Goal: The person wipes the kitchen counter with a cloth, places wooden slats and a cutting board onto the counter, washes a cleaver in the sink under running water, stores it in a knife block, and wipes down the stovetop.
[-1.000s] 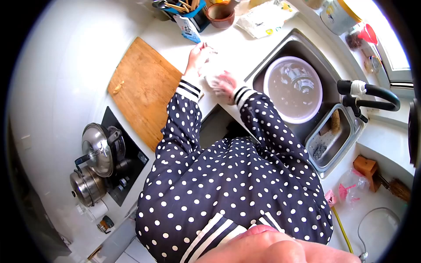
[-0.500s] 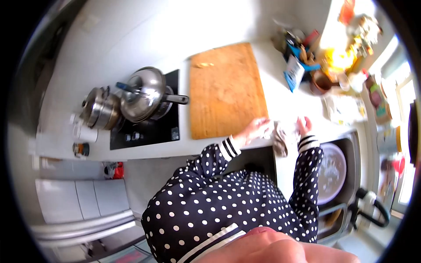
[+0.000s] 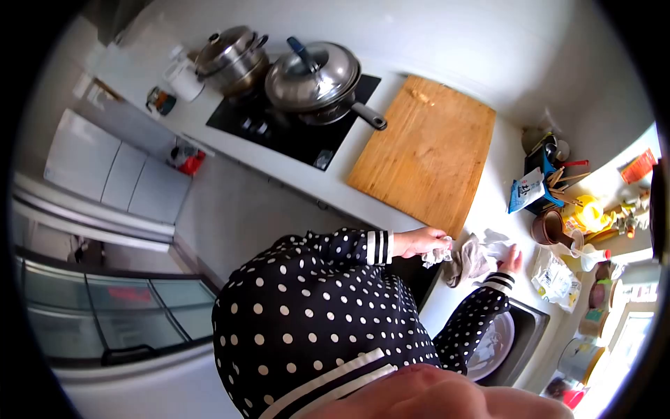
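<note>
My left hand (image 3: 419,242) is closed around a crumpled white tissue-like wad (image 3: 437,253), at the near right corner of the wooden cutting board (image 3: 426,150). Beside it on the white counter lies a bunched grey-brown cloth (image 3: 467,261). My right hand (image 3: 512,260) pinches the edge of a thin white sheet (image 3: 497,243) just right of the cloth; whether it is paper or plastic I cannot make out. A few small pale scraps (image 3: 421,96) lie at the board's far end.
A lidded pan (image 3: 313,77) and a steel pot (image 3: 232,59) stand on the black hob (image 3: 262,136) to the left. Right of the board are a blue utensil holder (image 3: 543,178), a brown pot (image 3: 549,227) and a plastic packet (image 3: 556,278). A basin (image 3: 494,349) sits in the sink.
The whole view has turned, swinging the hob and board up and to the right. My left hand now grips the white wad by the cloth; my right hand stays at the white sheet.
</note>
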Tool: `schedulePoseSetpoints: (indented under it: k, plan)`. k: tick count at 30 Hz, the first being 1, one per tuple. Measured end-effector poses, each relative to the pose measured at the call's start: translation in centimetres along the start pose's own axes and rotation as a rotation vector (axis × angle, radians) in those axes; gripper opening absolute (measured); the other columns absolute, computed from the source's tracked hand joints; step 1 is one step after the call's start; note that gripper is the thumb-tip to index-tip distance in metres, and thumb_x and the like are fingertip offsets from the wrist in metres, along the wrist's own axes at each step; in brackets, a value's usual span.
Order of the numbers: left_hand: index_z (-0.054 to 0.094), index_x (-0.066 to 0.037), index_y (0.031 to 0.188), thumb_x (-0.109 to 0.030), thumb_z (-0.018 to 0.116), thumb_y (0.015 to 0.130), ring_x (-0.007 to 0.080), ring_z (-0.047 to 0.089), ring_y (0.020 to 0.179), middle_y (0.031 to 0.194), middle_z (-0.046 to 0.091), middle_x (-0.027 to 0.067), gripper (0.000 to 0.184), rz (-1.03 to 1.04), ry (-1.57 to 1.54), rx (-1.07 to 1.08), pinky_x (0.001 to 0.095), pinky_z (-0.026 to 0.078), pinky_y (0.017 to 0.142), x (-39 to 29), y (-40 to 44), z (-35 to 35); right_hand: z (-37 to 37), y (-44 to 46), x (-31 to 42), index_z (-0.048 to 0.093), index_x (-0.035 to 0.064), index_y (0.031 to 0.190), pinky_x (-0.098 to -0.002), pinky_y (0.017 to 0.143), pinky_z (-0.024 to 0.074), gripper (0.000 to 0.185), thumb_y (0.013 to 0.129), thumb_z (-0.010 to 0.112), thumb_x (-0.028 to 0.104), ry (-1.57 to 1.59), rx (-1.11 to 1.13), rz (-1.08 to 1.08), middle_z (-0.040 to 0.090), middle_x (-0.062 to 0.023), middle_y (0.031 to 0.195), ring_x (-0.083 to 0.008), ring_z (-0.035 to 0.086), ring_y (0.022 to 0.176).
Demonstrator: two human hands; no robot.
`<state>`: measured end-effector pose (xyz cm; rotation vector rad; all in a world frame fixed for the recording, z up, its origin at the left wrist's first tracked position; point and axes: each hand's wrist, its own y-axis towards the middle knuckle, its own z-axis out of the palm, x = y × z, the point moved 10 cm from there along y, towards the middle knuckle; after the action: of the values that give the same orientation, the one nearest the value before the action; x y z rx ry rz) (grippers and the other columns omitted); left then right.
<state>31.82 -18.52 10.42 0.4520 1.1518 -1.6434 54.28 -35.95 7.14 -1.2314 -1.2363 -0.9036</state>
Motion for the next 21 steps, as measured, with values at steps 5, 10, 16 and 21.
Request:
schedulePoseSetpoints:
  k: [5, 10, 16, 21]
  plan:
    - [0.058, -0.007, 0.087, -0.028, 0.048, 0.09, 0.0054, 0.048, 0.063, 0.072, 0.054, -0.0023, 0.023, 0.162, 0.122, -0.079, 0.021, 0.041, 0.055, -1.3, -1.3, -0.3, -2.5, 2.5, 2.2, 0.055, 0.0103, 0.1, -0.0192, 0.041, 0.0353, 0.037, 0.079, 0.063, 0.039, 0.111, -0.034, -0.049, 0.056, 0.0001, 0.071, -0.0075, 0.046, 0.05]
    - [0.057, -0.006, 0.091, -0.029, 0.049, 0.09, 0.0044, 0.048, 0.061, 0.073, 0.054, -0.0028, 0.024, 0.237, 0.02, -0.149, 0.0184, 0.04, 0.053, -3.2, -5.0, -4.5, 1.0, 0.5, 6.1, 0.054, 0.0116, 0.105, -0.0192, 0.043, 0.0375, 0.037, 0.078, 0.064, 0.035, -0.016, 0.024, -0.009, 0.057, -0.0011, 0.078, -0.008, 0.049, 0.055]
    - [0.052, -0.003, 0.099, -0.021, 0.058, 0.084, 0.0088, 0.055, 0.073, 0.083, 0.056, 0.0034, 0.024, 0.226, -0.08, -0.112, 0.0209, 0.046, 0.061, -3.8, -10.8, -12.7, 9.3, -0.5, 2.8, 0.052, 0.0126, 0.112, -0.0237, 0.056, 0.0461, 0.036, 0.078, 0.062, 0.021, 0.063, 0.247, 0.057, 0.06, -0.0049, 0.09, -0.0159, 0.058, 0.073]
    - [0.052, -0.002, 0.105, -0.016, 0.057, 0.084, 0.01, 0.057, 0.076, 0.087, 0.057, 0.0041, 0.026, 0.261, -0.034, -0.315, 0.0216, 0.048, 0.062, -4.4, -17.8, -22.9, 25.9, -8.9, 3.0, 0.057, 0.0106, 0.103, -0.02, 0.04, 0.0333, 0.03, 0.08, 0.059, 0.03, -0.137, 0.561, 0.042, 0.058, -0.0013, 0.073, -0.0077, 0.047, 0.051]
